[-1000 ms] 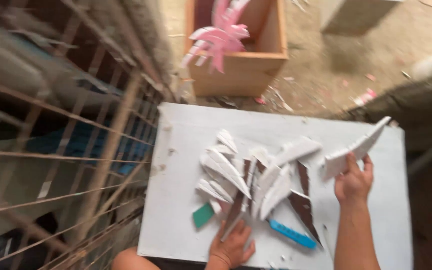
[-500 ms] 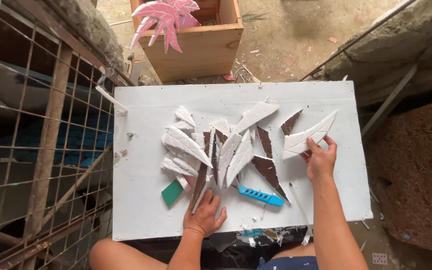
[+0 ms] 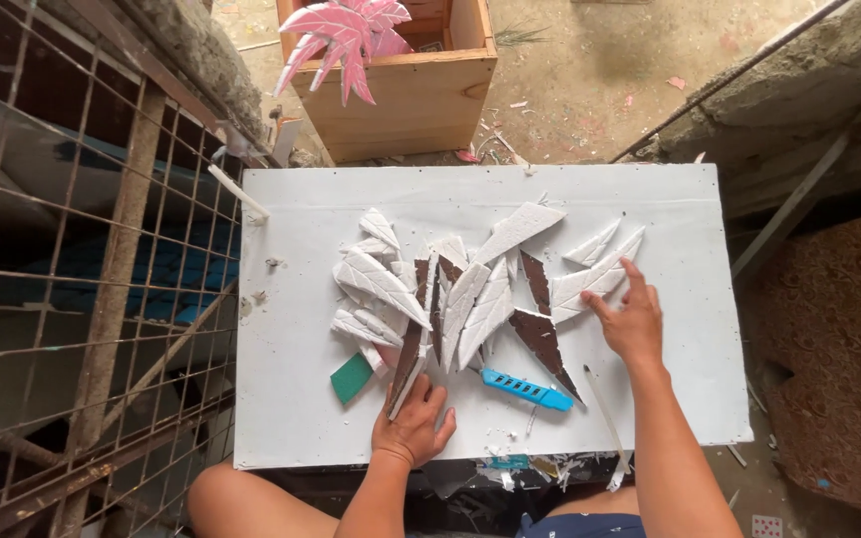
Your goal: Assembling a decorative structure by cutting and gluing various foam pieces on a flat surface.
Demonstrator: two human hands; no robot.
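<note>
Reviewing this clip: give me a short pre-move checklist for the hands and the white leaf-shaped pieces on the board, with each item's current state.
1. Left hand on the long dark-backed piece: ok, fingers rest on its lower end.
2. Right hand at the white leaf piece: ok, fingertips touch it.
3. Blue cutter away from both hands: ok.
4. Cutter blade retracted: cannot tell.
5. Pieces all on the white board: ok.

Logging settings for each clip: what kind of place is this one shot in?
Probably a rough outdoor or yard craft spot, not a proper workshop. A white board serves as the work surface, strewn with cut white foam leaf shapes and a blue utility knife. Bare dirt ground, a wire mesh fence and a wooden crate surround it.
</note>
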